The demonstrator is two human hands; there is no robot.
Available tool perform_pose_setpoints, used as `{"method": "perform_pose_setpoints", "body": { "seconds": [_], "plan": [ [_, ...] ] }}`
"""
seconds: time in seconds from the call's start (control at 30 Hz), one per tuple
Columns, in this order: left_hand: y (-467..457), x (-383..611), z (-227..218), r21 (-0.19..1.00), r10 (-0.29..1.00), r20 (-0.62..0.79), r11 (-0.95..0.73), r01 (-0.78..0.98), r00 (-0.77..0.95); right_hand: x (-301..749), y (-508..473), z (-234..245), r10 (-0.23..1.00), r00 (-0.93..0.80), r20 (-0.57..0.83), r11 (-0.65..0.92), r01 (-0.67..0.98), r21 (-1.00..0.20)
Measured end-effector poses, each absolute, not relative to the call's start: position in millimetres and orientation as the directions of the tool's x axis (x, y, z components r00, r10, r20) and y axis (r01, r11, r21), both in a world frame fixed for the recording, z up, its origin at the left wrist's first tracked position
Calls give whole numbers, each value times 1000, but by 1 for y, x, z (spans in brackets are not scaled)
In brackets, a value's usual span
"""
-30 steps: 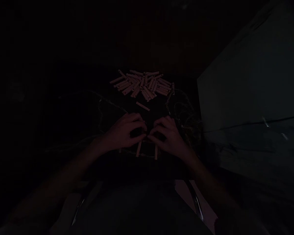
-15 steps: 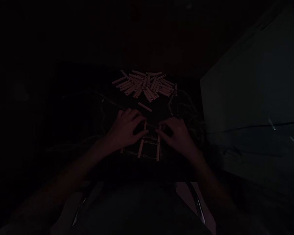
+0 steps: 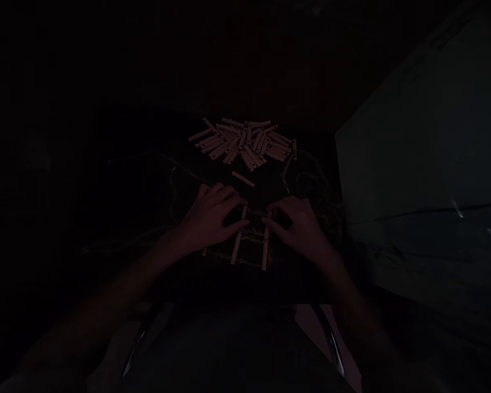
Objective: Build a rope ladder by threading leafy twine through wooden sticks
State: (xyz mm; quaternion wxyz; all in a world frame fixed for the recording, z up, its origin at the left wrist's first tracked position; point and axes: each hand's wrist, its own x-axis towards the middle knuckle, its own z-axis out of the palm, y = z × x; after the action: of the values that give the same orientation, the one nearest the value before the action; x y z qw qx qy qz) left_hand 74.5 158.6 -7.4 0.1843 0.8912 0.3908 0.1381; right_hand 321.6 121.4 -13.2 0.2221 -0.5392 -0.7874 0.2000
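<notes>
In very dim light, my left hand (image 3: 213,215) pinches the upper end of a pale wooden stick (image 3: 236,250) between thumb and fingers. My right hand (image 3: 301,221) grips the top of a second wooden stick (image 3: 265,251) in the same way, a short gap away. Rope (image 3: 253,238) runs across between these two sticks, near their middles and lower ends. Below my left hand, part of another stick (image 3: 204,252) shows, joined by rope; the rest is hidden. One loose stick (image 3: 243,178) lies just beyond my hands.
A pile of wooden sticks (image 3: 251,153) with holes in their ends lies on the dark table farther back. Loose rope (image 3: 188,173) trails to the left, and more rope (image 3: 311,174) coils at the right. A pale wall (image 3: 417,164) stands close on the right.
</notes>
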Motion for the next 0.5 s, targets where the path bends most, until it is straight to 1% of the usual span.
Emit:
{"method": "perform_pose_setpoints", "body": {
  "seconds": [0.1,0.17,0.23,0.3,0.4,0.5],
  "plan": [
    [160,73,-8,444,750,124,-627,640,649,321,118,-3,931,-327,161,357,731,-581],
    [161,70,-4,475,745,134,-627,618,653,322,110,8,922,-332,198,381,694,-610],
    [163,66,4,528,718,143,-638,560,682,324,97,18,918,-339,207,392,690,-608],
    [163,61,12,570,666,148,-662,487,731,327,81,23,914,-365,177,394,695,-602],
    [159,58,22,598,577,94,-684,417,811,331,61,15,873,-461,158,464,685,-562],
    [155,58,23,610,540,25,-674,415,841,332,51,-1,846,-511,152,508,687,-519]
  ]
}}
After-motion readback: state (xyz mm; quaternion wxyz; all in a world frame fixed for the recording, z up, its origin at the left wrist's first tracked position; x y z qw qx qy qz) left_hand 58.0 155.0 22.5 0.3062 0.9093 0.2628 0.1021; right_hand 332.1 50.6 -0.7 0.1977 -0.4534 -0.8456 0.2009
